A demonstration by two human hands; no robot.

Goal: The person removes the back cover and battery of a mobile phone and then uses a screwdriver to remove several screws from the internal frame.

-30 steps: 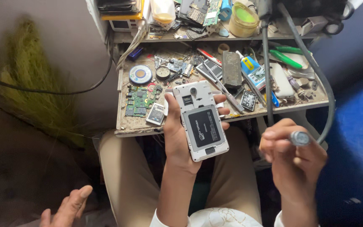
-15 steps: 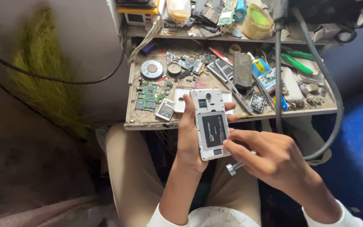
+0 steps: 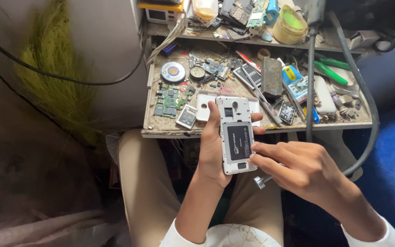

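While the left hand [image 3: 213,151] cradles the opened phone [image 3: 236,135] and the right hand [image 3: 300,171] pinches a small screwdriver [image 3: 265,178], a slip might gouge the black battery [image 3: 239,142].

Above the lap, at six o'clock from the bench [image 3: 161,130], there was open room for hands. At twelve o'clock the bench was packed with a green board [image 3: 168,101], tweezers [image 3: 258,89] and a white cover [image 3: 203,109]. At three o'clock a thick grey hose [image 3: 365,105] blocked the way.
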